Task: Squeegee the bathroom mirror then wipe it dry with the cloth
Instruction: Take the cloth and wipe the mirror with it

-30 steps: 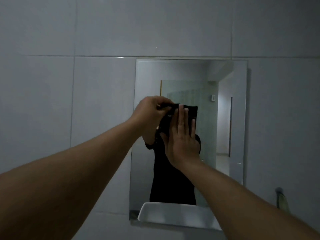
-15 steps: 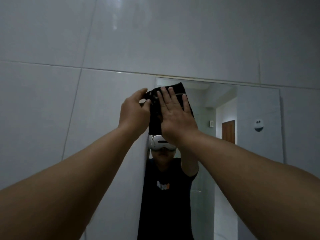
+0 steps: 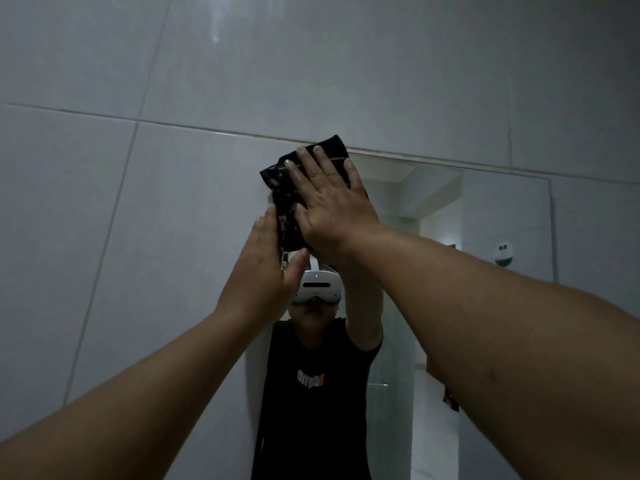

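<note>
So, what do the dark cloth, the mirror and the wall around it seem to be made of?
Cloth: soft woven fabric, probably towelling; it folds and creases under the right hand.
Mirror: glass, glossy; it gives a clear reflection.
Wall: large glazed tiles, likely ceramic; straight grout lines and a faint sheen.

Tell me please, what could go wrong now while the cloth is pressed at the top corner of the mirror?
The black cloth overlaps the mirror's top left corner onto the wall tile, so it may drag grime onto the glass. Only the flat right hand presses it; the left hand touches just its lower edge, so it might slip down.
</note>
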